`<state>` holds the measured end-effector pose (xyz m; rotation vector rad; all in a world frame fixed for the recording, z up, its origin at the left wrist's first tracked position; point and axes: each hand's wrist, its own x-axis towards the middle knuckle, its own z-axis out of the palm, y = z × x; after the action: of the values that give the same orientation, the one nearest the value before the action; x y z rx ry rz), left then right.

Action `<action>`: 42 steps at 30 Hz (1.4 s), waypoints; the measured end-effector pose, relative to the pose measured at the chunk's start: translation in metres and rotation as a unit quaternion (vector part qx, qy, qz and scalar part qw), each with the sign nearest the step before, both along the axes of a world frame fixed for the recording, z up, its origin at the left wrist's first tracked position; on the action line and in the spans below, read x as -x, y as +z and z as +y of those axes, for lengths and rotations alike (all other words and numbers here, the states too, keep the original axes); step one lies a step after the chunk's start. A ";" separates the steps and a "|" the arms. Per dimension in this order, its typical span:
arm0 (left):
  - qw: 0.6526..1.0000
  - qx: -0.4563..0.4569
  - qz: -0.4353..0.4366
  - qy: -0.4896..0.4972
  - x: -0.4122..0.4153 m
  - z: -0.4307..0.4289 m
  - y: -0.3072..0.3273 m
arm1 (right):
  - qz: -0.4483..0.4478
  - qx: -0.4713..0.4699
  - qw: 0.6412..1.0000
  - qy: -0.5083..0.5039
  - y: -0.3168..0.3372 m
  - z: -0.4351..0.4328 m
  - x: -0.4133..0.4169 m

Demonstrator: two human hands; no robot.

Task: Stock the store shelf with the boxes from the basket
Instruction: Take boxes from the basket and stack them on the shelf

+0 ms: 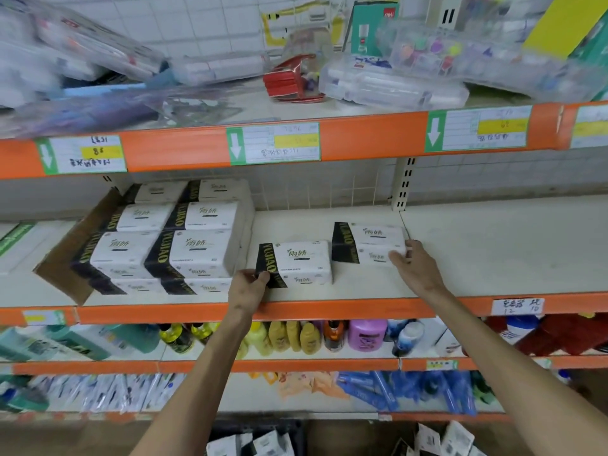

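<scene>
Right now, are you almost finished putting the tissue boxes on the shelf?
Partway. Done: a stack of tissue packs sits at the left of the middle shelf. In hand: the left hand pinches the near pack, the right hand grips the far pack, both already on the shelf. Left: more packs show in the dark basket below.

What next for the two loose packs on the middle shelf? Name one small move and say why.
Probably slide the right pack left with the right hand, which holds its right end: a gap separates it from the left pack, whose front corner the left hand pinches.
</scene>
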<state>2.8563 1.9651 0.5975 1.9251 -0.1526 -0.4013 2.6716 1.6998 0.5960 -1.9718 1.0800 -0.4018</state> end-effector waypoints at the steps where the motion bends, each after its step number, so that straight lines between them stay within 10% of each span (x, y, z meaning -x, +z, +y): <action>1: 1.000 0.006 -0.004 -0.002 0.001 0.000 0.000 | 0.001 -0.004 1.000 0.008 -0.004 0.001 0.001; 10: 0.997 0.051 -0.052 -0.004 0.016 0.000 -0.012 | 0.071 0.180 0.975 0.110 -0.003 -0.001 -0.006; 42: 0.991 0.122 -0.036 -0.036 0.012 -0.008 -0.010 | -0.029 0.148 0.979 0.139 -0.018 0.001 -0.006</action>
<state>2.8446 1.9570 0.5875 1.6971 -0.3060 -0.3451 2.6771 1.7012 0.5776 -2.3200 0.7246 -0.4845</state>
